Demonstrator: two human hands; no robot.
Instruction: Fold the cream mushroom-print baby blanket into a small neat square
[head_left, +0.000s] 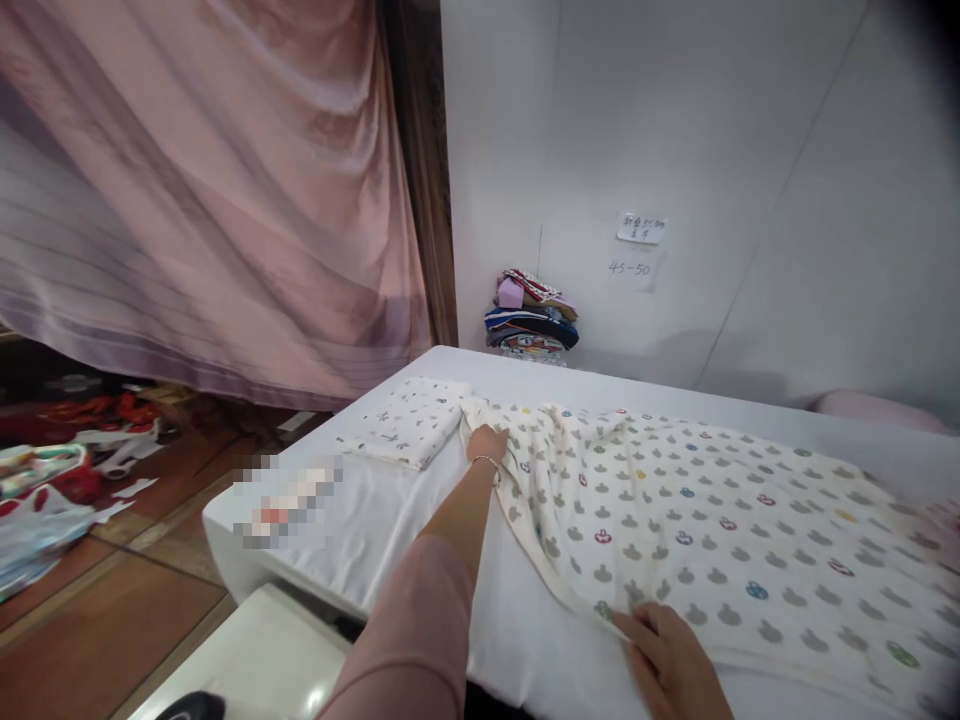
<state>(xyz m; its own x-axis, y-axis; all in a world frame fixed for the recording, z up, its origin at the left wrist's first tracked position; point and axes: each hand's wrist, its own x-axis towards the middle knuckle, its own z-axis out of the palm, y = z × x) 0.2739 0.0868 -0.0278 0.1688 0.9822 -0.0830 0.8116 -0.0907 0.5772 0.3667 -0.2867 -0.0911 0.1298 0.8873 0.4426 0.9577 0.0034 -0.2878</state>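
Observation:
A thin white blanket (660,510) printed with grey rabbit-like heads and a few coloured ones lies spread over the right part of the white-covered table. My left hand (487,443), with a bracelet at the wrist, reaches to its far left corner, fingers closed on the edge. Nearer to me, my right hand (667,655) pinches the same left edge close to the front corner. Between the two hands the edge sags in a curve, with small wrinkles beside it. A folded white cloth (405,420) with small dark prints lies just left of my left hand.
A blurred-out item (289,505) lies at the table's left end. Folded clothes (532,315) are stacked behind the table, against the white wall with paper notes (634,250). A pink curtain (300,200) hangs at left. Below stands a white surface (255,660).

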